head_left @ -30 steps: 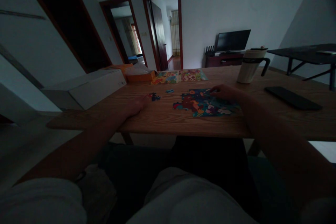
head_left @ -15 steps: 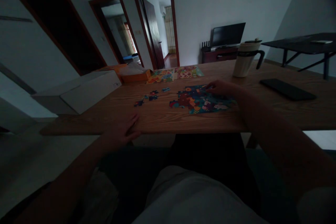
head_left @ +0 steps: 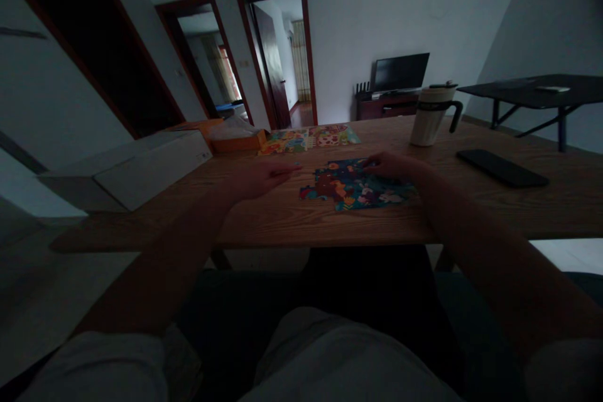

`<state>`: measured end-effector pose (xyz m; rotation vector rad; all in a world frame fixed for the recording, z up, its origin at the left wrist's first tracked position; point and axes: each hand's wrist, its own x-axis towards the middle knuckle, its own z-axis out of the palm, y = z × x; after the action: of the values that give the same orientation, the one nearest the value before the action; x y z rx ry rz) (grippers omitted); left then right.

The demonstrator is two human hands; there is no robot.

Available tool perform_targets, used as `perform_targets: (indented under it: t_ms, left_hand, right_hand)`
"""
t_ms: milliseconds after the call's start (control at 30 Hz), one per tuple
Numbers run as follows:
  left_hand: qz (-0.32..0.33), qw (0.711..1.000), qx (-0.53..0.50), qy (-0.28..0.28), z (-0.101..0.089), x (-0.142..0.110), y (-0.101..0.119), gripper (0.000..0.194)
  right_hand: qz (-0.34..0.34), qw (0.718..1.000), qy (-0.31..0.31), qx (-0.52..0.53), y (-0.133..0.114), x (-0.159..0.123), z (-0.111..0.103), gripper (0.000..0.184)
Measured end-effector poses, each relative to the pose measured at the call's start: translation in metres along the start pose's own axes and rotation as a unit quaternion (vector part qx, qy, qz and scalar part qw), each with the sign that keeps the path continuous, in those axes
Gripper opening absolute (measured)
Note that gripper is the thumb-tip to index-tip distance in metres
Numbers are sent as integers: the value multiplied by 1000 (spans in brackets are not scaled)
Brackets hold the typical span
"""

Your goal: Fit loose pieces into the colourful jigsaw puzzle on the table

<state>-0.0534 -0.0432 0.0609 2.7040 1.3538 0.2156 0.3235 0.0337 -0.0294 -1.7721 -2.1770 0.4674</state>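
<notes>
A partly assembled jigsaw puzzle (head_left: 346, 185) with dark blue and green animal pictures lies on the wooden table in front of me. My right hand (head_left: 393, 166) rests on its upper right part, fingers slightly bent and apart, fingertips on the surface. To the left of the puzzle, my left hand (head_left: 264, 177) reaches out over the tabletop with its fingers stretched forward. Their tips are at a loose puzzle piece, of which only a sliver of blue shows. The other loose pieces are hidden behind this hand.
Two brighter puzzles, an orange-yellow one (head_left: 285, 141) and a giraffe-patterned one (head_left: 332, 135), lie farther back. An orange tissue box (head_left: 240, 141) and a long white box (head_left: 141, 166) stand left. At right are a cream jug (head_left: 426, 119) and a black phone-like slab (head_left: 502, 167).
My left hand has moved from the table's front edge forward and right to the loose pieces, covering them. My right hand stays on the puzzle. The view has tilted slightly.
</notes>
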Motion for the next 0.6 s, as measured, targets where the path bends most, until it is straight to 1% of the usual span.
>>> perform_targets:
  t_ms: [33, 100, 133, 200, 267, 300, 367, 467, 533, 600]
  left_hand:
    - [13, 1000, 2, -11, 2, 22, -3, 49]
    - [17, 998, 26, -60, 10, 59, -8, 45]
    - [21, 998, 27, -61, 16, 72, -10, 44]
    - [21, 999, 6, -44, 30, 85, -7, 45]
    - [32, 999, -28, -10, 46, 83, 1, 47]
    - [42, 998, -45, -8, 53, 78, 7, 46]
    - [80, 994, -64, -23, 63, 67, 20, 42]
    - [128, 986, -92, -50, 69, 55, 33, 41]
    - [135, 979, -133, -76, 68, 54, 34, 52]
    - [131, 971, -174, -101, 67, 56, 28, 70]
  right_hand:
    - [9, 1000, -11, 2, 0, 0, 0, 40]
    - [24, 999, -36, 3, -1, -1, -1, 43]
    - [23, 999, -37, -1, -2, -2, -1, 44]
    - [21, 999, -40, -8, -2, -2, -1, 43]
    - [19, 999, -46, -12, -2, -1, -2, 42]
    - [20, 999, -47, -14, -2, -1, -1, 41]
    - [17, 999, -49, -9, -2, 0, -1, 40]
    - [13, 999, -48, 5, -3, -1, -1, 39]
    - [20, 999, -48, 3, -4, -2, -2, 39]
    - [19, 999, -49, -5, -3, -2, -2, 38]
